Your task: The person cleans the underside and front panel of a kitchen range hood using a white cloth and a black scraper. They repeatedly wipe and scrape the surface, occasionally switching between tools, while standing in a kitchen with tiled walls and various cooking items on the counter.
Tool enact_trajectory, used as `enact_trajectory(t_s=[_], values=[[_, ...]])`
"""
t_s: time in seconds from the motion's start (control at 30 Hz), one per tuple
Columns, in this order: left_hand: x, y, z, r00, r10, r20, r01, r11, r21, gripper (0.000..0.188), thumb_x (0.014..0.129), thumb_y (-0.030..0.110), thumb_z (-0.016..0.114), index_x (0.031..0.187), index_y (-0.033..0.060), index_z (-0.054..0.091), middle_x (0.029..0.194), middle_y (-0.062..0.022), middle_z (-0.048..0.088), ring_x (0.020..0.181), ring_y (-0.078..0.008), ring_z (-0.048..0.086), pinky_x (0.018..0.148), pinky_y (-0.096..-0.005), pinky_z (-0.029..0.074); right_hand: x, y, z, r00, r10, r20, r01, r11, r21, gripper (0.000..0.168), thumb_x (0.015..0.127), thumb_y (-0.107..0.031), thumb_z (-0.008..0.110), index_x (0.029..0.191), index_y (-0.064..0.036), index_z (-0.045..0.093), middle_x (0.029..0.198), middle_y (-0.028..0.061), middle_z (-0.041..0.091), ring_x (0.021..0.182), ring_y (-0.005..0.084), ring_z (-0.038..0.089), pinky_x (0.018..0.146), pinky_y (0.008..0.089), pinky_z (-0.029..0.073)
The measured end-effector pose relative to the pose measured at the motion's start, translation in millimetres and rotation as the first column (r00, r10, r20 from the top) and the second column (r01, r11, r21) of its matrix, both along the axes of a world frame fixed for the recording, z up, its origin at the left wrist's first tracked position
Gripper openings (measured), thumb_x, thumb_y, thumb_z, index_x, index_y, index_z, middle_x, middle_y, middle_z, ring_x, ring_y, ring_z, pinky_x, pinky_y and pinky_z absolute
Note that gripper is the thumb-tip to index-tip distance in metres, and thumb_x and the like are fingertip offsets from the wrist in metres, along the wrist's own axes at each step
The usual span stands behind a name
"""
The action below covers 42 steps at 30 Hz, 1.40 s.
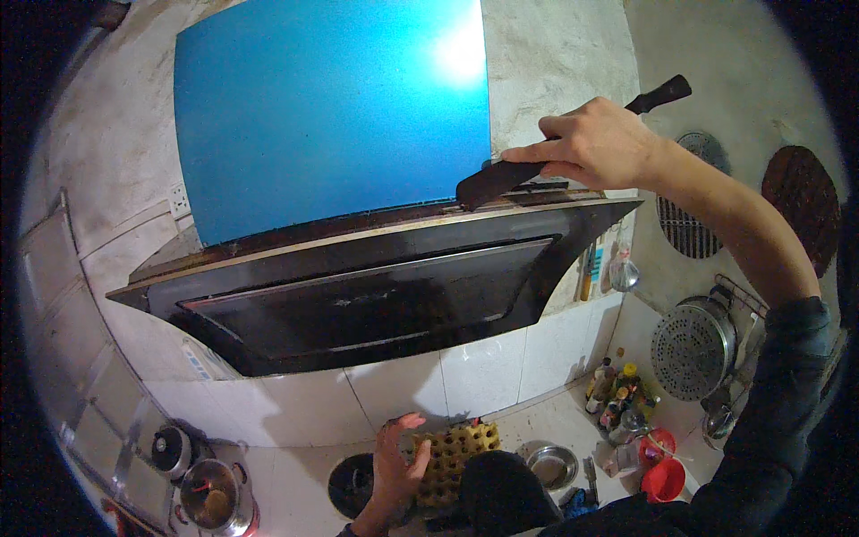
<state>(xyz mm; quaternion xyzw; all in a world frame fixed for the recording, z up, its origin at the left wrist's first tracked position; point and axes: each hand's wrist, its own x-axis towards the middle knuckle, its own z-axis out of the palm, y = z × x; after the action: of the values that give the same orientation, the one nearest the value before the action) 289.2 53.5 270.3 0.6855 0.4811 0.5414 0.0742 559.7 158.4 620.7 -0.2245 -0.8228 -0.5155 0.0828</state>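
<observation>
My right hand point(597, 144) is closed on a dark, long-handled tool point(496, 181), its kind unclear. The tool's broad end lies at the top ledge of a black range hood point(376, 295), beside the lower right corner of the hood's blue duct cover point(335, 121). Low in the view, my left hand point(400, 463) is held with thumb and fingers apart and nothing between them. Behind it a yellow egg tray point(463, 446) shows on the counter. A dark rounded shape at the bottom centre hides part of the tray.
Bottles point(621, 396), red plastic containers point(664, 478) and a metal bowl point(552, 466) stand on the counter at right. A pot point(211, 497) and a cooker point(171, 451) are at left. A steamer plate point(691, 349) and a cutting board point(800, 208) hang on the right wall.
</observation>
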Motion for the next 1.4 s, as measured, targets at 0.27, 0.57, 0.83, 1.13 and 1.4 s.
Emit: enact_trajectory(t_s=[0.27,0.57,0.83,1.13,1.4], values=[[1.1,-1.1,3.5,0.997,0.018,0.069,-0.019,1.0,0.013,0.036,0.072,0.004,0.06,0.107,0.0049,0.052,0.104,-0.0114,0.057,0.101,-0.0318,0.052,0.088,-0.039,0.04,-25.9,-4.4,-2.6,0.999,0.043,0.019,-0.044,0.997,0.07,0.037,0.085,-0.034,0.053,0.121,-0.027,0.055,0.077,0.0072,0.059,0.063,0.0254,0.061,0.056,0.0365,0.049],[-4.4,-16.9,9.4,0.999,0.031,0.032,-0.032,0.999,0.03,0.035,0.072,0.003,0.061,0.106,0.0049,0.052,0.104,-0.0123,0.057,0.101,-0.0312,0.052,0.089,-0.0382,0.04,-65.2,-3.2,-17.4,0.989,0.136,-0.052,-0.132,0.989,0.069,0.035,0.086,-0.035,0.051,0.12,-0.026,0.055,0.077,0.0084,0.059,0.063,0.026,0.062,0.056,0.0365,0.05],[-20.4,-42.8,17.9,0.999,-0.006,0.049,0.007,1.0,-0.024,0.035,0.074,0.003,0.06,0.108,0.003,0.051,0.102,-0.0129,0.057,0.098,-0.0292,0.054,0.088,-0.037,0.04,-57.5,-17.6,-17.3,0.991,0.016,-0.132,-0.009,0.999,0.049,0.037,0.086,-0.036,0.051,0.122,-0.029,0.052,0.078,0.0092,0.059,0.062,0.0267,0.061,0.055,0.0374,0.05],[-44.7,-57.3,4.8,0.989,-0.111,0.095,0.119,0.989,-0.089,0.036,0.075,0.004,0.062,0.109,0.0025,0.051,0.104,-0.0129,0.058,0.1,-0.0276,0.054,0.089,-0.0351,0.04,-11.2,-38.4,-33.3,0.928,-0.296,-0.225,0.233,0.935,-0.267,0.036,0.088,-0.033,0.048,0.123,-0.025,0.053,0.077,0.0123,0.061,0.067,0.0314,0.06,0.06,0.0417,0.048],[-60.4,-61.0,-14.7,0.967,-0.202,0.154,0.222,0.968,-0.12,0.037,0.073,0.002,0.062,0.109,0.0028,0.051,0.104,-0.012,0.058,0.099,-0.0259,0.055,0.088,-0.0347,0.042,-63.6,-83.8,-46.5,0.812,-0.476,-0.337,0.342,0.857,-0.385,0.026,0.09,-0.028,0.046,0.109,-0.018,0.061,0.075,0.0143,0.063,0.07,0.0327,0.062,0.062,0.0436,0.049]])
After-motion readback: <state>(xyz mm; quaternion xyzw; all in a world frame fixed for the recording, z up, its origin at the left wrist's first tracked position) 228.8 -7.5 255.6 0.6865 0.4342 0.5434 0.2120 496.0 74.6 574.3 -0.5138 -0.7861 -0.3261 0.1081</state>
